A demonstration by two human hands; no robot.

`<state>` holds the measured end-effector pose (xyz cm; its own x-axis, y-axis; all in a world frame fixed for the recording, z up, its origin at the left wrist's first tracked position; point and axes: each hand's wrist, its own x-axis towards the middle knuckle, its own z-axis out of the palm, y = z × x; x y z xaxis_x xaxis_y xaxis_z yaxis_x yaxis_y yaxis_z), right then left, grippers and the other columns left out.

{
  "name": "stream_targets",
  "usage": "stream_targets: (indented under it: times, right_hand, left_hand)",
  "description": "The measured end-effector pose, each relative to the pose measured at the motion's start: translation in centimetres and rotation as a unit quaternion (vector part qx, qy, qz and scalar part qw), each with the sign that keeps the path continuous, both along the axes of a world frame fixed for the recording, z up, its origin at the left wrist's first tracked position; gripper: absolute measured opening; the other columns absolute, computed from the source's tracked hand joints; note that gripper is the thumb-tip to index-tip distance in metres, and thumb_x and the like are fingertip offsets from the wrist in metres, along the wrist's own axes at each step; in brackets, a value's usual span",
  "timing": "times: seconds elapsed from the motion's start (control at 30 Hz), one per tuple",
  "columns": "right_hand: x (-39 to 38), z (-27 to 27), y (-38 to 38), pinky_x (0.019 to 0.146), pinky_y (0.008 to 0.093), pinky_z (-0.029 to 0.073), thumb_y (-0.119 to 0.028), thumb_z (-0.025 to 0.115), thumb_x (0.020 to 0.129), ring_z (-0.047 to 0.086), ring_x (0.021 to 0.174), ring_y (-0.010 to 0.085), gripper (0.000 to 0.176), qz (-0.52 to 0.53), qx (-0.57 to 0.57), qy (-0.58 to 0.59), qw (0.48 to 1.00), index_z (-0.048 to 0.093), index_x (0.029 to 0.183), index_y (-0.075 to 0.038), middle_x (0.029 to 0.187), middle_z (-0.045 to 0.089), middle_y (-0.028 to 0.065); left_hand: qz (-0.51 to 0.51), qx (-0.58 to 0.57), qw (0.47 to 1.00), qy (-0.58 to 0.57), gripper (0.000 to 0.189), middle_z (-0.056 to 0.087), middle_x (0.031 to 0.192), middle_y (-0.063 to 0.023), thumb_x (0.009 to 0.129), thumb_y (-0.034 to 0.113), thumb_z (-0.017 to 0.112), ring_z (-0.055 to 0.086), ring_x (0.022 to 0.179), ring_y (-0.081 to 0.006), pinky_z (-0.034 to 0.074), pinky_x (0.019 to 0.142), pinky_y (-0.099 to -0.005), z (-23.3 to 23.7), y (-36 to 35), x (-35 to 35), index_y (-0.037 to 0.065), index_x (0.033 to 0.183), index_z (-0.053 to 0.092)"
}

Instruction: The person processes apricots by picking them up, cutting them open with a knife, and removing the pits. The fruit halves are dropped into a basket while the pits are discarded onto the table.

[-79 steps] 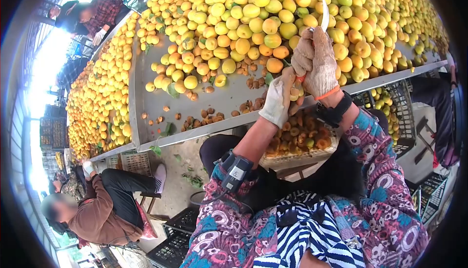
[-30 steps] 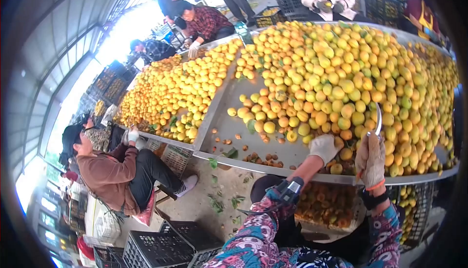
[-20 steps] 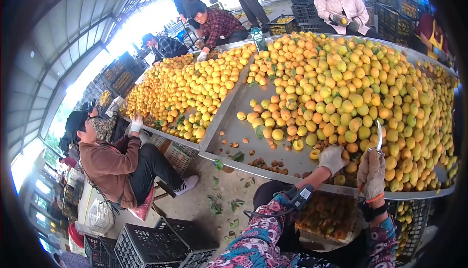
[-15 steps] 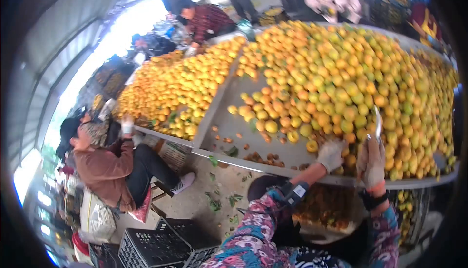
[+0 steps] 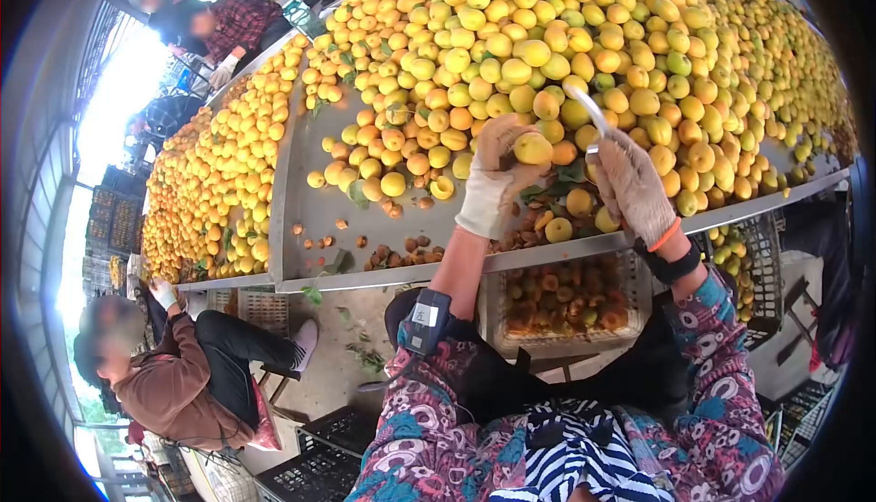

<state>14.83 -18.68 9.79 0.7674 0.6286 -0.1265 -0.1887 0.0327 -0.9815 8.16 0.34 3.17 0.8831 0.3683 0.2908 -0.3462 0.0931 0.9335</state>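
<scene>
My left hand (image 5: 495,169), in a pale work glove, holds one yellow-orange fruit (image 5: 533,148) between thumb and fingers above the metal table (image 5: 315,210). Close by on the right, my gloved right hand (image 5: 630,178) is closed round a knife (image 5: 589,111), its curved silver blade pointing up and left. A large heap of yellow and orange fruit (image 5: 511,46) lies beyond both hands. Below my hands, green leaves and several fruits sit near the table's front edge, with brown fruit scraps (image 5: 406,254) to the left.
Under the table edge stands a basket (image 5: 497,319) of cut fruit. Another crate (image 5: 765,265) is at the right. A seated person (image 5: 173,374) works at the left, and a person in a checked shirt (image 5: 239,27) leans in at the far left. Black crates (image 5: 315,475) stand on the floor.
The view has tilted down and shifted right. My left hand has come up from the heap's near edge and now has a fruit in it. The knife still sits in my right hand.
</scene>
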Motion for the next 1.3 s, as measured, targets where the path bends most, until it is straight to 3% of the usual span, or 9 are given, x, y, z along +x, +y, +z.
stream_targets:
  times: [0.07, 0.13, 0.27, 0.37, 0.5, 0.63, 0.83, 1.2, 1.3]
  right_hand:
    - [0.3, -2.1, 0.1, 0.043, 0.0255, 0.038, -0.02, 0.051, 0.097, 0.047, 0.047, 0.0094, 0.02, 0.019, -0.036, -0.204, 0.978, 0.055, 0.104, -0.002, 0.06, 0.047, -0.0021]
    - [-0.3, -2.4, 0.3, 0.054, 0.0324, 0.045, -0.012, 0.054, 0.094, 0.058, 0.059, 0.0198, 0.016, 0.023, -0.089, -0.355, 0.93, 0.054, 0.104, 0.001, 0.065, 0.056, 0.0055]
    - [-1.3, -2.1, 0.7, 0.056, 0.0384, 0.045, -0.01, 0.057, 0.091, 0.06, 0.068, 0.038, 0.015, 0.032, -0.043, -0.412, 0.91, 0.055, 0.103, -0.001, 0.076, 0.06, 0.0209]
    - [-1.3, -1.8, 0.7, 0.058, 0.0396, 0.046, -0.012, 0.057, 0.091, 0.061, 0.07, 0.0383, 0.016, 0.04, -0.081, -0.448, 0.889, 0.055, 0.102, -0.001, 0.077, 0.062, 0.02]
    - [-1.4, -1.2, 0.4, 0.06, 0.0399, 0.047, -0.013, 0.058, 0.09, 0.061, 0.073, 0.0389, 0.017, 0.083, -0.117, -0.439, 0.887, 0.055, 0.102, -0.001, 0.08, 0.063, 0.0199]
    - [-1.7, -0.9, 0.5, 0.062, 0.0397, 0.048, -0.014, 0.058, 0.091, 0.061, 0.075, 0.0392, 0.018, 0.107, -0.113, -0.418, 0.895, 0.055, 0.103, -0.001, 0.081, 0.063, 0.0202]
    - [-2.2, -1.3, 0.9, 0.063, 0.0399, 0.048, -0.014, 0.057, 0.091, 0.061, 0.076, 0.0404, 0.019, 0.122, -0.113, -0.363, 0.917, 0.054, 0.106, -0.002, 0.08, 0.062, 0.0208]
    - [-2.6, -2.5, 1.1, 0.062, 0.038, 0.048, -0.01, 0.055, 0.091, 0.061, 0.073, 0.0384, 0.02, 0.11, -0.113, -0.349, 0.924, 0.052, 0.107, 0.001, 0.079, 0.063, 0.0204]
    - [-3.1, -2.7, 1.4, 0.063, 0.0358, 0.049, -0.009, 0.054, 0.091, 0.062, 0.07, 0.0333, 0.026, 0.108, -0.124, -0.338, 0.927, 0.051, 0.114, 0.002, 0.081, 0.064, 0.02]
  left_hand:
    - [-0.015, -0.066, 0.997, -0.034, 0.057, 0.056, 0.12, -0.0079, 0.075, -0.003, 0.07, 0.055, 0.11, -0.0167, 0.046, 0.094, -0.0286, 1.4, 0.6, -0.9, 0.005, 0.126, 0.045]
    - [0.004, 0.038, 0.999, -0.025, 0.056, 0.054, 0.121, -0.0057, 0.076, -0.002, 0.064, 0.055, 0.104, -0.0138, 0.048, 0.085, -0.0277, 1.2, 1.7, -0.9, 0.007, 0.128, 0.046]
    - [-0.036, -0.03, 0.999, 0.0, 0.052, 0.056, 0.117, -0.0046, 0.075, 0.0, 0.062, 0.055, 0.098, -0.0121, 0.046, 0.08, -0.026, 1.9, 1.5, -1.5, 0.005, 0.126, 0.052]
    - [-0.061, -0.028, 0.998, -0.004, 0.056, 0.058, 0.115, -0.0069, 0.072, 0.002, 0.064, 0.056, 0.099, -0.0137, 0.046, 0.083, -0.027, 1.9, 1.8, -1.8, 0.002, 0.126, 0.052]
    - [-0.118, -0.084, 0.989, -0.023, 0.062, 0.059, 0.114, -0.0108, 0.066, 0.008, 0.062, 0.056, 0.1, -0.0164, 0.046, 0.086, -0.0286, 2.3, 2.3, -2.8, -0.001, 0.126, 0.051]
    - [-0.098, -0.016, 0.994, -0.044, 0.056, 0.058, 0.111, -0.0154, 0.064, 0.015, 0.048, 0.055, 0.103, -0.0207, 0.045, 0.088, -0.029, 2.4, 2.5, -2.8, -0.005, 0.117, 0.055]
    - [-0.048, -0.003, 0.996, -0.069, 0.05, 0.056, 0.111, -0.0159, 0.064, 0.014, 0.045, 0.055, 0.102, -0.0224, 0.046, 0.088, -0.0313, 2.3, 2.2, -2.6, -0.007, 0.108, 0.057]
    - [0.031, 0.198, 0.968, -0.15, 0.017, 0.058, 0.109, -0.0172, 0.077, -0.006, 0.049, 0.059, 0.094, -0.0244, 0.051, 0.081, -0.034, 1.8, 2.7, -2.1, 0.003, 0.09, 0.053]
    - [0.075, 0.26, 0.944, -0.19, 0.021, 0.058, 0.108, -0.0175, 0.078, -0.013, 0.054, 0.06, 0.091, -0.0248, 0.052, 0.077, -0.0334, 1.4, 2.5, -1.8, 0.006, 0.088, 0.052]
